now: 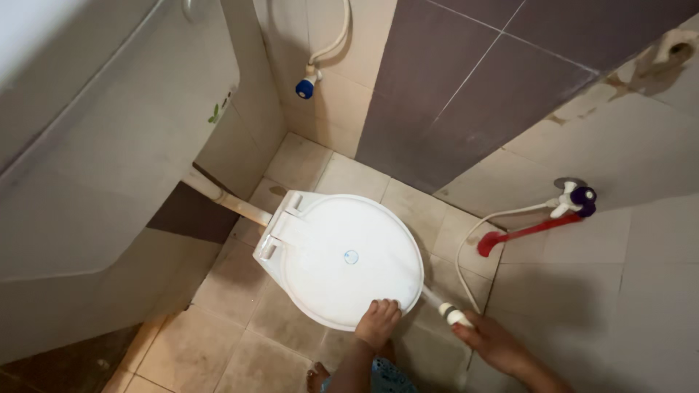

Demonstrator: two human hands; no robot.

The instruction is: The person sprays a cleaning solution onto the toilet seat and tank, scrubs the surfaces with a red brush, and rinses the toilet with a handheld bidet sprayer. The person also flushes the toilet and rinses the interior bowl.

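Two hands are seen at the bottom of the frame. The left hand (377,322) is laid on the front rim of the closed white toilet lid (349,258), fingers curled over its edge and pressing down. The right hand (495,342), lower right, is wrapped around the white spray nozzle (453,314), which is pointed toward the lid's rim; a thin jet of water appears to run from nozzle to rim. A white hose (477,236) is traced from the nozzle up to a wall tap (575,198) at right centre, fitted with a dark blue knob. A red long-handled tool (517,234) is leaned just below that tap, its head near the floor. The toilet sits at centre frame on beige floor tiles (240,335), with a pale pipe (233,204) running from its hinge end toward the left wall. Another tap with a blue end (306,86) and a white hose is noted at upper centre, beside dark purple wall tiles (466,80). A bare foot (317,375) is partly visible at the bottom edge.
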